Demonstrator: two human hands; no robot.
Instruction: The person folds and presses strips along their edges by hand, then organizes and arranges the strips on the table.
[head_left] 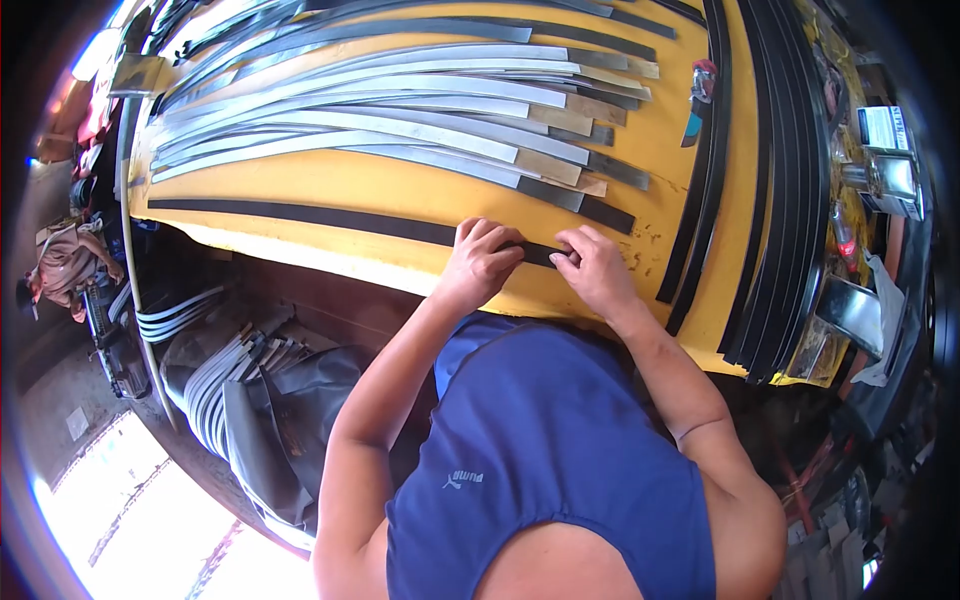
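A long black strip point(330, 217) lies along the near edge of the yellow table point(330, 172). My left hand point(482, 262) has its fingers closed on this strip. A short way to the right, my right hand point(594, 268) pinches the strip's right end between thumb and bent fingers. Between the two hands a short dark stretch of the strip shows. Just beyond them lie many grey and white strips point(440, 120), fanned out side by side, several with brown or black ends.
More black strips point(785, 190) hang over the table's right side, near metal cans point(890, 175). A small knife-like tool with a teal part point(692, 125) lies at the far right. Below left are bundled white strips point(205, 400). Another person point(70, 262) is at far left.
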